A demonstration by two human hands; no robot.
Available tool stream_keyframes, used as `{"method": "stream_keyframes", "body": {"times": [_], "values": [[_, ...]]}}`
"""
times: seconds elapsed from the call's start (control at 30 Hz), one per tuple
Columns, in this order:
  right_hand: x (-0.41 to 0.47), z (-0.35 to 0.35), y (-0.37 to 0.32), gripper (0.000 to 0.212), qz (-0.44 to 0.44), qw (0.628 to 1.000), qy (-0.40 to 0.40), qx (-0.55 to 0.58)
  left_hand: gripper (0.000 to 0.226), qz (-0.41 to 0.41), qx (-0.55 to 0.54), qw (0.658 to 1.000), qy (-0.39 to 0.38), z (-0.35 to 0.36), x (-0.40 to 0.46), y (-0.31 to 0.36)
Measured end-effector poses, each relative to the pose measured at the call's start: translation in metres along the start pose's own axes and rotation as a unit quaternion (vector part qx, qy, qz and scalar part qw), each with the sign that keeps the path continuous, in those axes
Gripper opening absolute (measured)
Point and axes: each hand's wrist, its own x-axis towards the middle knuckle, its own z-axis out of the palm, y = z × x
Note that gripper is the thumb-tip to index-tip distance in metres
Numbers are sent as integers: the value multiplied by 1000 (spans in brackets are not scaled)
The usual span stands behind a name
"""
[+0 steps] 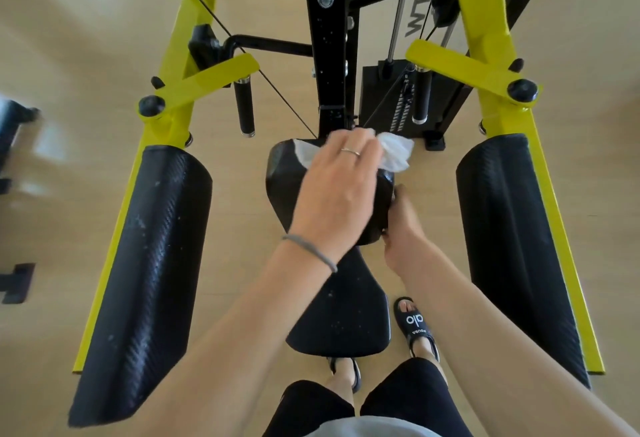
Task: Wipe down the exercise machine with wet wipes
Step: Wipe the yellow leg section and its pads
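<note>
While the yellow-and-black exercise machine (491,66) fills the view over a pale wooden floor (242,194), two long black arm pads (145,263) flank its narrow black seat (341,319). At the seat's far end, against the black upright post (329,56), the left hand (337,187) lies spread with straight fingers, pressing a white wet wipe (394,154) onto the padding. The right hand (403,229) grips the seat's right edge, fingers curled under.
</note>
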Motion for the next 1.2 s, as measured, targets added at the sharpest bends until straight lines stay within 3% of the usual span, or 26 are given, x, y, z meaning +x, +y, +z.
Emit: {"method": "stream_keyframes", "body": {"times": [0.13, 0.2, 0.3, 0.4, 0.57, 0.73, 0.87, 0.97, 1.03, 1.1, 1.2], "values": [[-1, -3, -23, 22, -90, 996, -1, -7, 24, 125, 37, 990, -53, 17, 1, 15], [-3, -6, -34, 29, -112, 993, -27, 7, 20, 135, 32, 990, -38, 8, 3, 4], [-17, -4, -43, 51, -117, 990, -81, -16, 24, -15, -17, 1000, 17, -16, 0, -34], [-28, 12, -45, 50, -163, 980, -48, -107, 24, -161, -81, 984, -1, -34, -9, -63], [-35, 25, -44, 52, -226, 955, -7, -193, 25, -181, -85, 976, -86, -41, 9, -54], [-36, 24, -50, 51, -245, 947, -13, -209, 30, -150, -47, 947, -280, -49, 61, -44], [-30, 23, -59, 52, -248, 944, -31, -213, 26, -203, -141, 872, -422, -57, 88, -71], [-17, 27, -75, 49, -247, 936, -74, -239, 20, -300, -285, 781, -469, -57, 93, -93], [-6, 29, -86, 52, -240, 924, -122, -272, 22, -335, -309, 750, -479, -49, 97, -100], [6, 30, -96, 59, -223, 904, -160, -328, 22, -353, -284, 757, -471, -36, 102, -101], [25, 30, -107, 69, -159, 872, -192, -420, 35, -324, -178, 799, -475, -9, 106, -103]]}}
